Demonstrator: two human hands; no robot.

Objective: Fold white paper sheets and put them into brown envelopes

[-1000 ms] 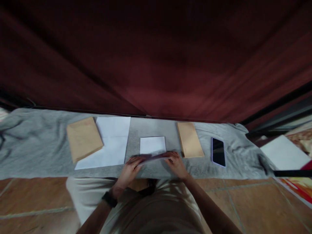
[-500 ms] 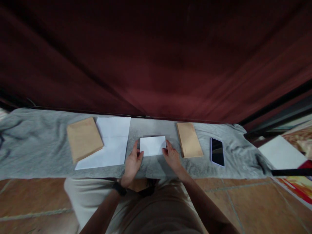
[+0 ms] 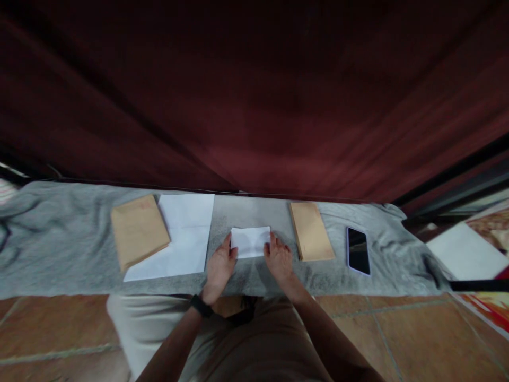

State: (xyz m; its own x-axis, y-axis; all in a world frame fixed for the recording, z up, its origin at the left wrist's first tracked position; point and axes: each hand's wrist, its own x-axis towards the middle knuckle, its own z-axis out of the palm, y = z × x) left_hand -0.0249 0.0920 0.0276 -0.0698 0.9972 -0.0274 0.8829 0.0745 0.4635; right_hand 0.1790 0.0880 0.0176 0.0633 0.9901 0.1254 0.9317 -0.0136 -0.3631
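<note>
Nearest, the left hand [image 3: 220, 267] and right hand [image 3: 279, 260] rest flat on the grey cloth [image 3: 71, 249], fingers extended and loosely together, their tips touching the left and right ends of the folded white paper [image 3: 250, 241] without gripping it. The paper lies between them with its long axis running left to right. Farther out lie a white sheet [image 3: 186, 233], two brown envelopes [image 3: 137, 231] [image 3: 310, 231] and a phone [image 3: 358, 250], before a dark red curtain [image 3: 254, 106].

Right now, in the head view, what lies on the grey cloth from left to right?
Brown envelope → large white sheet → left hand → folded white paper → right hand → second brown envelope → phone.
</note>
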